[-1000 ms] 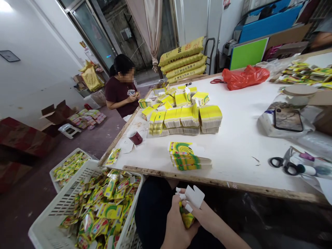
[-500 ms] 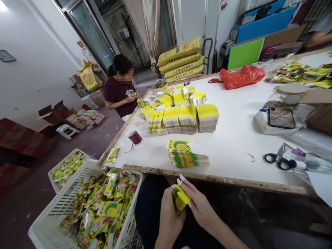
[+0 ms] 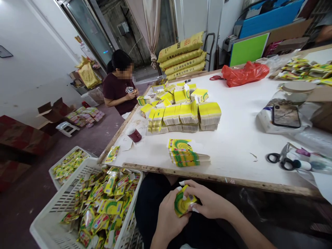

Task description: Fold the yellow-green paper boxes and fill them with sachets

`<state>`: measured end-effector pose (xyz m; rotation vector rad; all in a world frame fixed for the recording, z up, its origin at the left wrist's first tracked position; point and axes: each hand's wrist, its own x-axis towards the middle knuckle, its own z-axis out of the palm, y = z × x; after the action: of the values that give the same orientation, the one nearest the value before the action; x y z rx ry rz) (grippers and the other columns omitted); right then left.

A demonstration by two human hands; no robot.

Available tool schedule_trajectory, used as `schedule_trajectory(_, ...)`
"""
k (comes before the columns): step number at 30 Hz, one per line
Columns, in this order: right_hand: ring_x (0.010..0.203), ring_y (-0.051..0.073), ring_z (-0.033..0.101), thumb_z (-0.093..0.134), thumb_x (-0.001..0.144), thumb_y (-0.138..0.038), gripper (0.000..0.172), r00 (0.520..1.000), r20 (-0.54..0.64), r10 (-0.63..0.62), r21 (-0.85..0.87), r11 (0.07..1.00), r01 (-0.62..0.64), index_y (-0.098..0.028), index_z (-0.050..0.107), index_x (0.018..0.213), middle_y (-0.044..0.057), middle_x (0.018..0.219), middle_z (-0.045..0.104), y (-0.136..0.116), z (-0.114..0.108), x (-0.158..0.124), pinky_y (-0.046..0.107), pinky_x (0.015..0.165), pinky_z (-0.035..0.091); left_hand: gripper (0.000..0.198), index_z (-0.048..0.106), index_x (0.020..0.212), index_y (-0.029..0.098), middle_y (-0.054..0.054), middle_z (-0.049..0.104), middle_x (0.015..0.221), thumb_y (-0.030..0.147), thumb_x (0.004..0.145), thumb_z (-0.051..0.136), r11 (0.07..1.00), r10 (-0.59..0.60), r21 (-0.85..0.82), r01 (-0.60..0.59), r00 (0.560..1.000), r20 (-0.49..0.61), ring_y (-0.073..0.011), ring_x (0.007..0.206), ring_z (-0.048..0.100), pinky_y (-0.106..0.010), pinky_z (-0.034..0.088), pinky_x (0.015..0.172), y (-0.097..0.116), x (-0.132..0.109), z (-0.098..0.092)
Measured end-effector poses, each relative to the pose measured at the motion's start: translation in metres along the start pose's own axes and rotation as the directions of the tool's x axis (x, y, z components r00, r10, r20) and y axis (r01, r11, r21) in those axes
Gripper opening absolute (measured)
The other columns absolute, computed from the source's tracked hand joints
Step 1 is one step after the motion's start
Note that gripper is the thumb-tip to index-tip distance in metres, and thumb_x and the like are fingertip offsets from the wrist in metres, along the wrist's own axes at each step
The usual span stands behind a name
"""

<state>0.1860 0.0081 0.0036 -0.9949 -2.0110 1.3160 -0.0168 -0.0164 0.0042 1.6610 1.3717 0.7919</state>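
Yellow cartons point(image 3: 209, 110) on white table point(image 3: 241, 114), purplish floor point(image 3: 94, 138), stacked sacks point(image 3: 183, 58)

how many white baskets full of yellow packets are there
2: the near basket beside the person's left leg, and the far basket just beyond, partly hidden behind it. More could be hidden.

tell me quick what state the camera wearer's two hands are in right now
Left hand: closed, holding the small yellow-green packet from its side.
Right hand: closed too, fingers curled onto the same packet.
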Motion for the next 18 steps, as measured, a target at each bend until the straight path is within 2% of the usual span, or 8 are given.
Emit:
schedule_trajectory(3, 0.133, 0.026, 0.048, 0.060, 0.073, -0.008, 0.057, 0.991, -0.129, -0.030, 0.049, 0.998, 0.037, -0.021, 0.053, 0.128, 0.013, 0.143, 0.047, 0.005, 0.018, 0.002, 0.044, 0.111, 0.039, 0.053, 0.071, 0.113, 0.022, -0.011, 0.072, 0.103, 0.025, 0.062, 0.084, 0.990, -0.077, -0.121, 0.071, 0.996, -0.049, -0.0301, 0.096, 0.066, -0.040, 0.053, 0.090, -0.005, -0.002, -0.003)
schedule_trajectory(5, 0.128, 0.027, 0.052, 0.065, 0.076, -0.016, 0.069, 0.966, -0.253, -0.059, 0.068, 0.995, 0.079, -0.020, 0.041, 0.141, 0.015, 0.140, 0.051, 0.006, 0.020, 0.006, 0.044, 0.109, 0.042, 0.062, 0.069, 0.113, 0.021, -0.012, 0.071, 0.110, 0.026, 0.055, 0.089, 0.941, -0.170, -0.325, 0.099, 0.965, -0.198, -0.0307, 0.100, 0.067, -0.039, 0.054, 0.090, -0.010, -0.004, -0.010)
schedule_trajectory(6, 0.122, 0.027, 0.055, 0.066, 0.078, -0.021, 0.068, 0.942, -0.328, -0.064, 0.052, 0.995, 0.085, -0.019, 0.040, 0.141, 0.015, 0.135, 0.055, 0.006, 0.015, 0.010, 0.044, 0.105, 0.045, 0.065, 0.068, 0.112, 0.020, -0.012, 0.070, 0.113, 0.029, 0.052, 0.090, 0.902, -0.209, -0.429, 0.051, 0.921, -0.329, -0.0314, 0.103, 0.066, -0.038, 0.054, 0.090, -0.011, -0.004, -0.016)
schedule_trajectory(8, 0.110, 0.026, 0.060, 0.061, 0.085, -0.027, 0.047, 0.867, -0.495, -0.067, -0.044, 0.998, 0.053, -0.020, 0.051, 0.130, 0.013, 0.123, 0.061, 0.006, -0.002, 0.020, 0.043, 0.098, 0.050, 0.060, 0.066, 0.109, 0.021, -0.011, 0.068, 0.119, 0.045, 0.058, 0.086, 0.793, -0.289, -0.590, -0.150, 0.760, -0.582, -0.0323, 0.113, 0.063, -0.038, 0.054, 0.091, -0.014, -0.001, -0.030)
schedule_trajectory(10, 0.106, 0.027, 0.060, 0.054, 0.090, -0.027, 0.029, 0.757, -0.648, -0.083, -0.189, 0.981, -0.054, -0.020, 0.058, 0.118, 0.012, 0.114, 0.064, 0.008, -0.026, 0.033, 0.043, 0.094, 0.050, 0.053, 0.064, 0.103, 0.020, -0.011, 0.067, 0.119, 0.062, 0.072, 0.069, 0.632, -0.423, -0.707, -0.317, 0.624, -0.657, -0.0301, 0.118, 0.061, -0.037, 0.053, 0.093, -0.016, 0.003, -0.043)
schedule_trajectory(11, 0.106, 0.028, 0.059, 0.053, 0.090, -0.026, 0.027, 0.710, -0.699, -0.088, -0.256, 0.957, -0.134, -0.020, 0.060, 0.115, 0.012, 0.112, 0.063, 0.010, -0.037, 0.040, 0.043, 0.093, 0.050, 0.052, 0.063, 0.100, 0.020, -0.012, 0.067, 0.117, 0.066, 0.078, 0.060, 0.547, -0.498, -0.761, -0.349, 0.595, -0.631, -0.0283, 0.117, 0.061, -0.037, 0.053, 0.094, -0.017, 0.005, -0.047)
schedule_trajectory(15, 0.099, 0.031, 0.055, 0.060, 0.085, -0.022, 0.022, 0.688, -0.726, -0.003, -0.413, 0.802, -0.432, -0.016, 0.064, 0.105, 0.015, 0.105, 0.062, 0.020, -0.065, 0.063, 0.045, 0.088, 0.048, 0.043, 0.062, 0.103, 0.018, -0.014, 0.067, 0.116, 0.058, 0.086, 0.055, 0.397, -0.635, -0.894, -0.205, 0.642, -0.430, -0.0217, 0.099, 0.068, -0.035, 0.057, 0.083, -0.023, 0.008, -0.041)
schedule_trajectory(18, 0.094, 0.029, 0.055, 0.064, 0.084, -0.023, 0.016, 0.711, -0.702, 0.046, -0.436, 0.762, -0.479, -0.016, 0.065, 0.098, 0.013, 0.101, 0.062, 0.027, -0.070, 0.069, 0.041, 0.084, 0.047, 0.034, 0.064, 0.108, 0.020, -0.011, 0.069, 0.110, 0.040, 0.082, 0.067, 0.387, -0.648, -0.920, -0.061, 0.692, -0.318, -0.0152, 0.079, 0.068, -0.027, 0.055, 0.068, -0.024, 0.008, -0.023)
